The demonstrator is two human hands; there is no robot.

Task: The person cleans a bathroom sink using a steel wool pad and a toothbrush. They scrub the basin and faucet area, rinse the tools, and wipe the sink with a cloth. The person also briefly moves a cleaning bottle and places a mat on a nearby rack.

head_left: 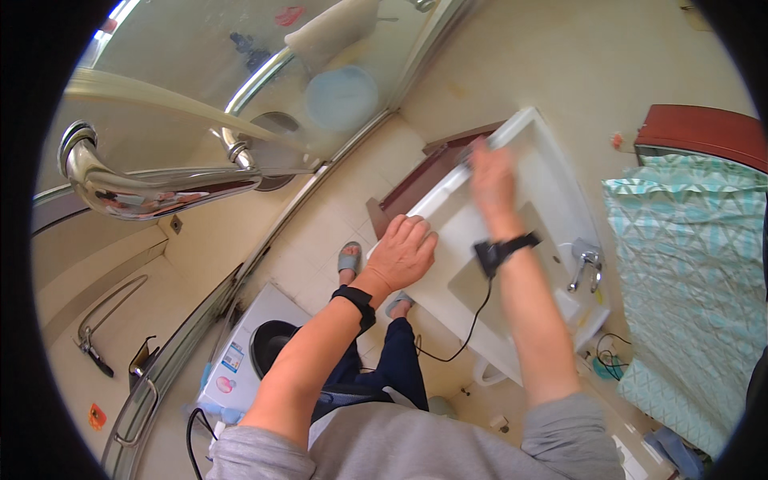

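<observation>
A white washbasin point(552, 172) runs diagonally to the right of my body. My left hand point(406, 250) lies on its near left corner, fingers bent over the rim. Farther along the same side, my right hand point(492, 184) is closed at the rim and smeared by motion. A small greyish patch shows at its fingertips, too blurred to name. Each wrist wears a black band, and a thin black cable point(472, 324) hangs from the right one. A chrome faucet point(586, 264) stands on the basin's right side.
Dark red cabinet parts point(416, 180) sit below the basin. Left are a chrome handle point(160, 188) on a glass shower door and a white washing machine point(232, 364). A patterned teal curtain point(692, 280) hangs at right, under a red box-like thing point(704, 132).
</observation>
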